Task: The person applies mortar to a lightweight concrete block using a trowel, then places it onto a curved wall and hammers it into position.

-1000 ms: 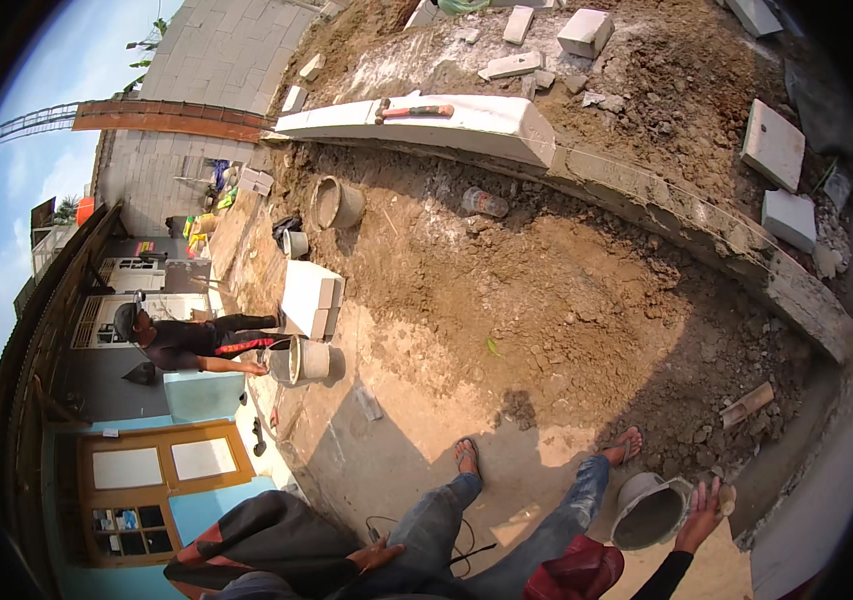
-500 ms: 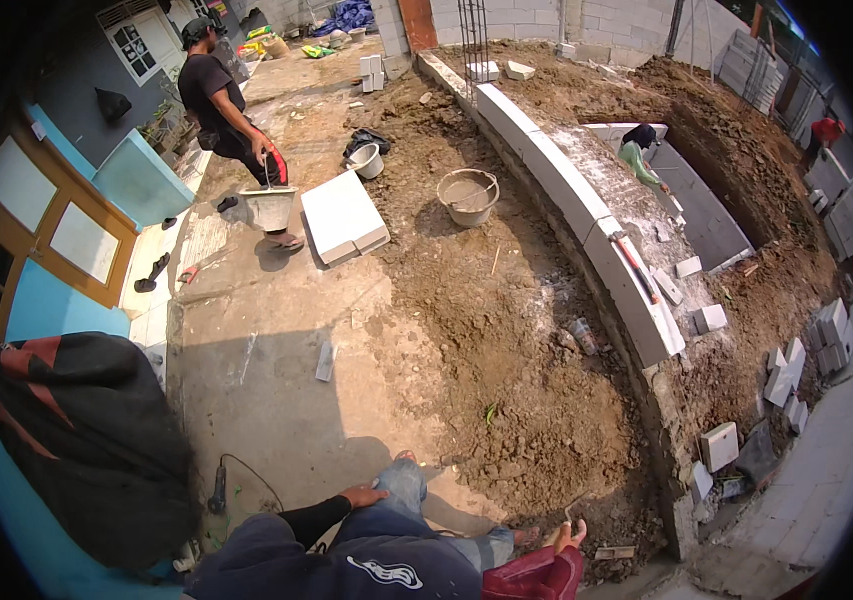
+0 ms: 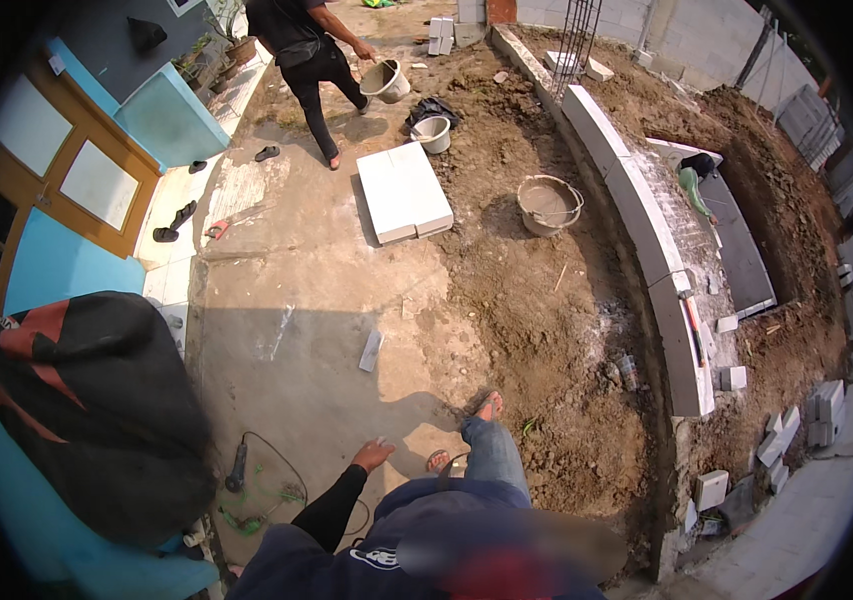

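My left hand [image 3: 375, 455] hangs over the concrete beside my left leg, touching nothing; its fingers look loosely stretched with nothing visible in them. The black sleeve [image 3: 335, 508] of that arm shows below it. My right arm is only a red smear [image 3: 507, 572] against my dark shirt at the lower edge. Blur hides the right hand's fingers. Nearest my left hand, a corded power tool [image 3: 237, 470] lies on the ground, and a small grey block piece [image 3: 371, 351] lies farther ahead.
A person [image 3: 312, 70] carries a bucket [image 3: 386, 82] ahead. White blocks [image 3: 402, 190], a pale bucket [image 3: 433, 134] and a mortar bucket [image 3: 550, 205] stand nearby. Right runs a low block wall [image 3: 637, 205], a saw [image 3: 695, 325] on it. Beyond, someone [image 3: 692, 185] works in a pit. A covered bulk [image 3: 92, 410] stands left.
I have moved from sitting low to standing or stepping forward. My left hand has left my knee. My right hand, earlier near the ground, is blurred. The person ahead has walked away.
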Demonstrator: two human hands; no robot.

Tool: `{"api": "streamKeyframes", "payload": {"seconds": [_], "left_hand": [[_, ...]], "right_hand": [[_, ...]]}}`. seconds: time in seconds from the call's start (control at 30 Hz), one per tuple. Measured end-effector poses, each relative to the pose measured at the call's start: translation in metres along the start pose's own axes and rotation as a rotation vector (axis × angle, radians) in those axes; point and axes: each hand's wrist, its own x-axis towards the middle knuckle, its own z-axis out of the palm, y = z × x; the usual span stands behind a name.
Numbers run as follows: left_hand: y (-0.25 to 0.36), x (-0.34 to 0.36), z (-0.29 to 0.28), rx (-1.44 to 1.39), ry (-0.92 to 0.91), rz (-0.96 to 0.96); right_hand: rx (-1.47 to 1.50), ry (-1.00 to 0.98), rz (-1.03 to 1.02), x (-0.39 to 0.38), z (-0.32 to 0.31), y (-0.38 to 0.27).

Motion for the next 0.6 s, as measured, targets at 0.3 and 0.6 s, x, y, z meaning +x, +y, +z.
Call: {"api": "streamKeyframes", "payload": {"seconds": [0.3, 0.6], "left_hand": [[0.146, 0.018, -0.078, -0.259, 0.190, 0.064], [0.093, 0.044, -0.123, -0.983, 0.379, -0.239]], "right_hand": [[0.066, -0.093, -0.173, 0.069, 0.081, -0.363], [-0.316, -0.054, -0.710, 0.013, 0.145, -0.699]]}}
